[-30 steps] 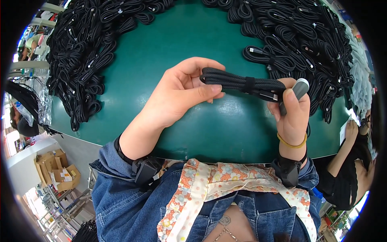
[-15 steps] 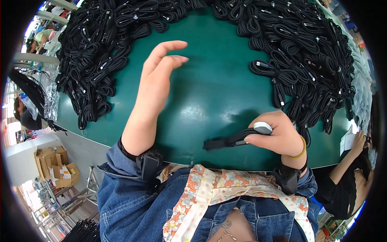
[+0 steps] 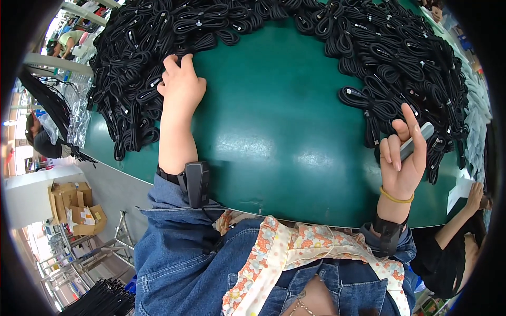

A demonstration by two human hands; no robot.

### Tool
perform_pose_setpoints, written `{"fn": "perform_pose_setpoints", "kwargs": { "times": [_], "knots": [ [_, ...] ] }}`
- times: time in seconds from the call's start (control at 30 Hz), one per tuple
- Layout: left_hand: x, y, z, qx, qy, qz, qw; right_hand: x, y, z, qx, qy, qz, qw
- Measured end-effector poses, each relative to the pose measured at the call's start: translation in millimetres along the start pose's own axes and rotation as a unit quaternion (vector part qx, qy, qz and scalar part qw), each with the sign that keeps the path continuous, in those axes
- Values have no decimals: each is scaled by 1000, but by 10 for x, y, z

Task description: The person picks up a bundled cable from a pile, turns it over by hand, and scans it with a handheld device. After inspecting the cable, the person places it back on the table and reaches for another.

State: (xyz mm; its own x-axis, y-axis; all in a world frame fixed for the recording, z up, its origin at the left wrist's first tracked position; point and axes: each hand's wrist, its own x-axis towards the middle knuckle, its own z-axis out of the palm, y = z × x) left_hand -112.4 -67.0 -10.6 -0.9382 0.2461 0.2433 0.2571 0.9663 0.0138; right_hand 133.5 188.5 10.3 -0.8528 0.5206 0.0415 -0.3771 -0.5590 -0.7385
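Note:
At the edge of the left heap of coiled black cables (image 3: 132, 73), my left hand (image 3: 182, 87) reaches in with its fingers apart and bent, their tips at a coil; no cable is visibly gripped. My right hand (image 3: 403, 150) is turned partly palm up beside the right heap of coiled black cables (image 3: 390, 47). Between its fingers sits a slim grey-white object with a rounded end (image 3: 428, 131); its exact kind does not show. The index finger stretches out while the other fingers curl. Dark cable lies partly hidden behind this hand.
The green tabletop (image 3: 263, 116) spreads between the heaps, which meet along its far side. Clear plastic bags (image 3: 80, 116) and loose black cables (image 3: 47, 100) are at the left. Another person's hand (image 3: 476, 197) is at the right edge. Cardboard boxes (image 3: 71, 200) stand lower left.
My left hand has moved forward and left to the cables. My right hand has moved right and turned over; the black cable bundle it held is no longer in its grip.

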Motion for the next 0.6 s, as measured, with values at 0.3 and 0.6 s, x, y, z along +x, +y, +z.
{"fn": "perform_pose_setpoints", "kwargs": {
  "times": [0.3, 0.6],
  "knots": [
    [-139, 166, -102, -190, -98, 243, 946, -31, 96, 53, -9, -17, 26, 999],
    [-451, 613, -368, -648, -139, 219, 716, -57, 120, 146, -123, -6, 68, 990]
  ]
}}
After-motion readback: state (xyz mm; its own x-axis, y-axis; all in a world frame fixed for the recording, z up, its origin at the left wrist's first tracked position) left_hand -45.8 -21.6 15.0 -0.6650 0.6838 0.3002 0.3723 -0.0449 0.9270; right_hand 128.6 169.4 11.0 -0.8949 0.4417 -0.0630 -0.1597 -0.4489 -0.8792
